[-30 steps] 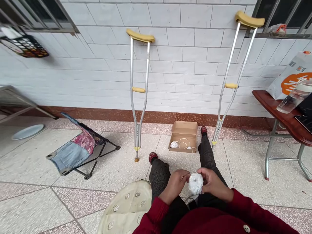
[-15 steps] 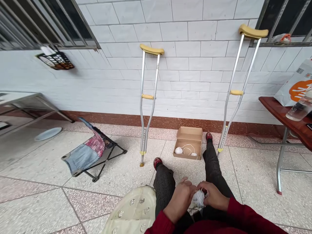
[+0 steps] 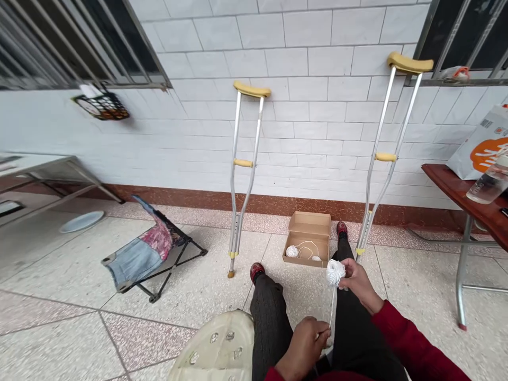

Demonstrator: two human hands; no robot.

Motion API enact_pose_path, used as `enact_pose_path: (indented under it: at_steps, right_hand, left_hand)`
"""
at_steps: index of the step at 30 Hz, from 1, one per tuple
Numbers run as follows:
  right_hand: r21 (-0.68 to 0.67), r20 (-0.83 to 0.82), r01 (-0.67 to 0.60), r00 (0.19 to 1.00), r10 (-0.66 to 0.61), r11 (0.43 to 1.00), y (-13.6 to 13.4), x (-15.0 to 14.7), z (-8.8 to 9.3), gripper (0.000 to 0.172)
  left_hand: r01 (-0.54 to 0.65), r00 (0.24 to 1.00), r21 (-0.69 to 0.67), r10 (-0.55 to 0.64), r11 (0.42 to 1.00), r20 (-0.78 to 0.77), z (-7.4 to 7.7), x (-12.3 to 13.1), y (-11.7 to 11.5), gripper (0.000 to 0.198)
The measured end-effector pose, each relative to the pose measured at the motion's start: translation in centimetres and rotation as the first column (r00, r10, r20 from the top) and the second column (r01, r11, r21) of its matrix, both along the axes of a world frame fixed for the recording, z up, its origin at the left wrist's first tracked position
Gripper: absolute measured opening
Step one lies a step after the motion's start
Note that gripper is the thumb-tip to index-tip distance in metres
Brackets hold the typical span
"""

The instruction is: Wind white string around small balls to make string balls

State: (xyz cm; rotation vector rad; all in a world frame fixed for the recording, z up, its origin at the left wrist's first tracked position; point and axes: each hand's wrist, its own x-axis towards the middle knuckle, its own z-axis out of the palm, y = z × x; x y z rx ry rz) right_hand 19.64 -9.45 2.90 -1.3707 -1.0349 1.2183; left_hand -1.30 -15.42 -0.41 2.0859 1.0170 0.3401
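My right hand [image 3: 357, 279] is stretched forward over my right leg, closed around a ball of white string [image 3: 335, 272]. A strand of the string runs down from the ball to my left hand [image 3: 307, 344], which pinches it near my lap. Ahead on the floor, between my feet, lies an open cardboard box [image 3: 308, 239] with a smaller ball of string [image 3: 291, 251] and loose string in it. Both sleeves are dark red.
Two metal crutches [image 3: 244, 169] [image 3: 387, 153] lean on the white tiled wall. A folding stool [image 3: 148, 248] lies tipped at left, a pale plastic stool [image 3: 214, 346] by my left leg. A red-brown table [image 3: 464, 196] with a bottle [image 3: 486, 182] and bag stands right.
My right hand has carried the ball of string forward and up, away from my left hand, drawing out a strand between them. The view tilted slightly upward.
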Motion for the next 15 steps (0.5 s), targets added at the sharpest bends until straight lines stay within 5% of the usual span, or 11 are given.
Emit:
enact_pose_path:
  at_steps: [3,6,10,13,15]
  right_hand:
    - [0.151,0.393,-0.051,0.919,-0.012,0.987,0.1,-0.5,-2.4,0.034]
    - [0.099,0.522,-0.309,0.825,0.215,0.946,-2.8,-2.0,-4.1,0.039]
    - [0.047,0.151,-0.462,0.880,0.451,0.886,-7.2,-3.6,-2.7,0.044]
    - [0.065,-0.171,-0.358,0.916,0.364,0.931,-7.2,-3.1,0.3,0.052]
    - [0.074,-0.223,-0.234,0.944,0.245,0.969,-5.5,-1.9,1.6,0.054]
  left_hand:
    - [0.029,0.999,0.159,-0.022,0.987,-0.050,2.3,-0.7,0.9,0.031]
    - [0.036,0.999,0.256,-0.041,0.966,0.014,4.9,-1.3,2.9,0.025]
    - [0.009,0.984,0.112,-0.029,0.994,0.174,4.5,-1.3,4.8,0.035]
    - [-0.033,0.967,-0.128,0.064,0.991,0.247,1.8,-0.7,3.9,0.043]
    - [-0.030,0.972,-0.205,0.077,0.978,0.222,0.2,-0.3,2.4,0.044]
